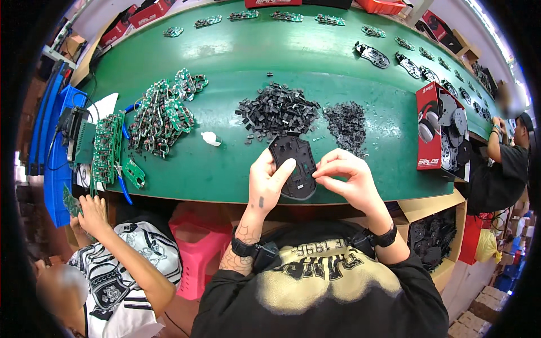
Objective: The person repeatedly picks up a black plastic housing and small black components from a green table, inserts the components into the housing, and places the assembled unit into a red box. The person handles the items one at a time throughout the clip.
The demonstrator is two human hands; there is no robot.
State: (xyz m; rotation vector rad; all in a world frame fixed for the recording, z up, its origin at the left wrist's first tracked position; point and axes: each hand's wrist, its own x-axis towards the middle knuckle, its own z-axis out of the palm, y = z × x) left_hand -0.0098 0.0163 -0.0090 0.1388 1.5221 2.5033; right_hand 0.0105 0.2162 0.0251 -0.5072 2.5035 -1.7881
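Observation:
My left hand (pixel 265 179) grips a black plastic mouse base (pixel 297 176) by its left side, thumb across its inner face. The base is tilted up above the near edge of the green table, its moulded ribs and slots showing. At the base's right edge, my right hand (pixel 342 176) is closed in a pinch, thumb against forefinger. Anything between those fingertips is too small to make out. Just beyond the base lies a heap of small black plastic pieces (pixel 277 111), and to its right a heap of smaller dark parts (pixel 346 127).
Piled green circuit boards (pixel 160 115) lie left, near a small white bottle (pixel 211 138). A red box (pixel 429 127) of black shells stands right, above a carton (pixel 433 236) of dark parts. Boards line the green conveyor (pixel 225 48). Co-workers (pixel 124 276) sit left and right.

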